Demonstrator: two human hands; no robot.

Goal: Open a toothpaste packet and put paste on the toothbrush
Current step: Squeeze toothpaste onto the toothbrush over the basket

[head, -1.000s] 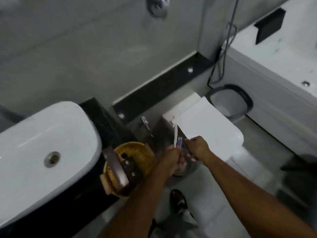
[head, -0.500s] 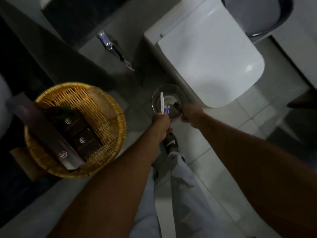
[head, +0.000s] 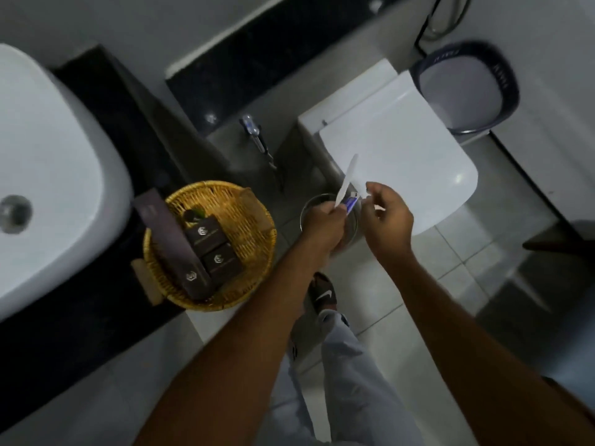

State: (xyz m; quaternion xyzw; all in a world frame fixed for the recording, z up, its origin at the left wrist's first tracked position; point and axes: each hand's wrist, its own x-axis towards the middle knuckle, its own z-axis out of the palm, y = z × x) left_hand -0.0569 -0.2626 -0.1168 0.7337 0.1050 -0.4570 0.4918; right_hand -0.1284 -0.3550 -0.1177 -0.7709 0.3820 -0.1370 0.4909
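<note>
Now, left hand: the left hand (head: 323,220) is closed around two things at once, the thin white plastic toothbrush (head: 346,181), which stands up out of the fist tilted to the right, and the small blue-and-white toothpaste packet (head: 351,202), which pokes out beside the brush handle.
Right hand: the right hand (head: 388,217) hovers just right of the packet with thumb and forefinger pinched near its top corner; whether they hold a torn-off scrap I cannot tell, it is too small and blurred.
Change: half a second ago the right hand sat low beside the left, over the glass; it has since lifted and drawn a little apart, fingertips at the packet's upper end. The view has also swung back to take in more of the room.
Meaning for the task: I judge this to be the tearing step, either just made or being made. No paste shows on the bristles, so squeezing is yet to come.
Under the hands: a clear round glass tumbler (head: 310,204) stands below, partly hidden by the left hand.
Surroundings: a round yellow woven basket (head: 254,204) with dark brown toiletry boxes (head: 206,235) sits on the black table (head: 106,101), beside the white ceramic washbasin (head: 54,162); the closed white toilet lid (head: 405,149) lies behind the hands.
Next need: a steady brush head and the packet's open corner brought onto the bristles.
</note>
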